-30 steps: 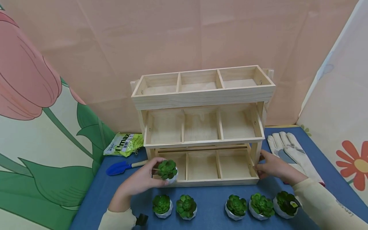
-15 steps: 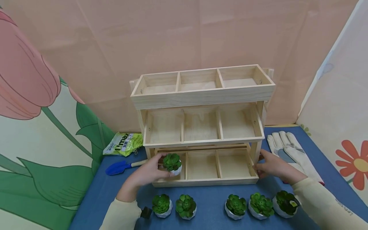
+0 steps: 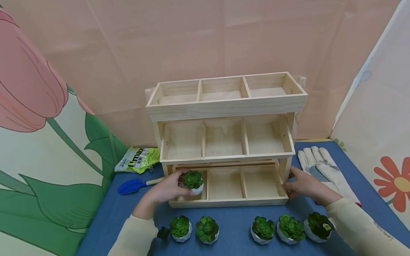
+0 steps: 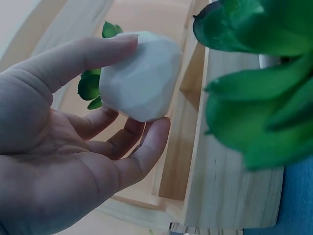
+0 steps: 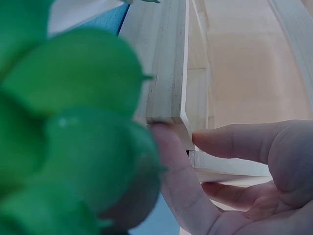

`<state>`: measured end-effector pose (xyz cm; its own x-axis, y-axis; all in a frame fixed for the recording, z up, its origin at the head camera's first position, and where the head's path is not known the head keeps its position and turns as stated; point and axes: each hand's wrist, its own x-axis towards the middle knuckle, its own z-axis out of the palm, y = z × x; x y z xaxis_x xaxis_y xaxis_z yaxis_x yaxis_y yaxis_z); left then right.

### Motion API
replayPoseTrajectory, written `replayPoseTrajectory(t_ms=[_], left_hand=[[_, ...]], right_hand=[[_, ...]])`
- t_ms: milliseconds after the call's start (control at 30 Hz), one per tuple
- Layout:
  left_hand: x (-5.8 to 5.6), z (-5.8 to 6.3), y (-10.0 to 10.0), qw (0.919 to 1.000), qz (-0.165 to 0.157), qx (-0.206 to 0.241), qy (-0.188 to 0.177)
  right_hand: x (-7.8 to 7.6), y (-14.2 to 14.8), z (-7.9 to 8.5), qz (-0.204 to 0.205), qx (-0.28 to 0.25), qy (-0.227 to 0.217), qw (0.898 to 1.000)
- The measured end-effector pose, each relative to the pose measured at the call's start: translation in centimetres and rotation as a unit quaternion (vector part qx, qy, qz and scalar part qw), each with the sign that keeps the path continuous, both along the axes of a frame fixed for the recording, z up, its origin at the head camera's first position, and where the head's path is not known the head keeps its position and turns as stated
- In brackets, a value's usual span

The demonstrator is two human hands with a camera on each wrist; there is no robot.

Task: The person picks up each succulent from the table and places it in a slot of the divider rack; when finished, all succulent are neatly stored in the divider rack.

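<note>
A small potted plant, green leaves in a white pot, is at the left compartment of the wooden shelf's lowest box; whether it touches the floor there I cannot tell. The left hand holds it. From the head only the top of the plant and a strip of pot show; the left wrist view reveals the pot's faceted side and underside, with the thumb on one side and curled fingertips on the other.

The right hand is at the right end of the same box. The head view hides its fingertips, but the right wrist view shows thumb and forefinger closed on the box's corner. Large blurred leaves crowd the foreground of both wrist views.

The shelf has three tiers, each split into three compartments. Nearer, on the blue table, five more plants stand in a row: two on the left, three on the right. Left of the shelf lie a blue shovel and, farther back, a green bag; right of it, pale gloves.
</note>
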<state>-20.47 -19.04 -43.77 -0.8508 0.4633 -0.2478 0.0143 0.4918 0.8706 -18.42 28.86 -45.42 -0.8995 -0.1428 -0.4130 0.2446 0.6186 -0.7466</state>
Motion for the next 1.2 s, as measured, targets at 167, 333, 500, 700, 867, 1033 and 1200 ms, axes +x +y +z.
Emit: replayPoseTrajectory(t_ms=[167, 333, 500, 700, 867, 1033, 1200], left_hand=[[-0.1, 0.3, -0.1, 0.9998, -0.015, -0.007, -0.010], [-0.4, 0.4, -0.4, 0.9993, -0.028, -0.018, -0.016], [-0.9, -0.2, -0.5, 0.9990, -0.033, -0.030, -0.012], [-1.5, -1.0, -0.4, 0.9985, -0.037, -0.041, -0.002], [-1.6, -1.5, -0.1, 0.9981, -0.041, -0.047, 0.000], [-1.8, -2.0, 0.1, 0.9978, -0.042, -0.051, -0.004], [-2.1, -2.4, 0.1, 0.9973, -0.051, -0.052, 0.000]], right_hand=[[0.0, 0.1, 0.0, -0.001, 0.001, 0.000, 1.000], [0.0, 0.1, -0.1, -0.001, -0.001, 0.001, 1.000], [0.1, 0.0, -0.1, -0.001, -0.004, 0.003, 1.000], [0.0, 0.0, 0.0, 0.001, 0.000, 0.005, 1.000], [0.0, 0.0, 0.1, 0.003, 0.005, 0.006, 1.000], [0.1, -0.1, 0.1, 0.001, 0.005, 0.006, 1.000], [0.1, -0.1, 0.1, 0.001, -0.002, 0.005, 1.000]])
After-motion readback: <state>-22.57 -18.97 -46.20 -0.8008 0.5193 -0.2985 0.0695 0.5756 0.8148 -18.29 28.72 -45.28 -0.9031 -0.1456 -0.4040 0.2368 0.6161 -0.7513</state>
